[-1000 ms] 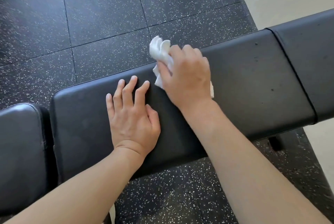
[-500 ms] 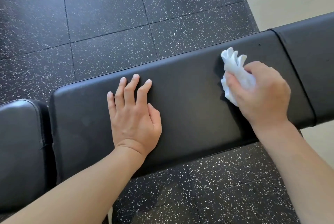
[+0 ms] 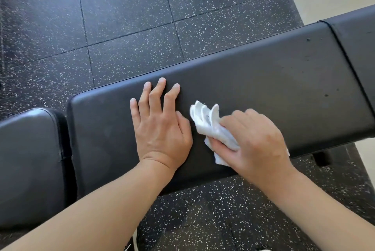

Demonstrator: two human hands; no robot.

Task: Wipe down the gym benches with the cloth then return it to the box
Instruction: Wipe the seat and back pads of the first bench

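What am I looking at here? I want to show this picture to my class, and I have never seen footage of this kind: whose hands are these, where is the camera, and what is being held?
There is no machine here. The camera sits on a person's head and looks forward and down, so the two bare arms reaching in from the bottom are that person's own. Below them lies a black padded gym bench standing on a dark speckled floor. The left hand rests flat on the bench pad with its fingers spread. The right hand grips a crumpled white cloth and presses it against the pad, just beside the left hand. At the far left a second black pad shows. The box for the cloth is not in view.
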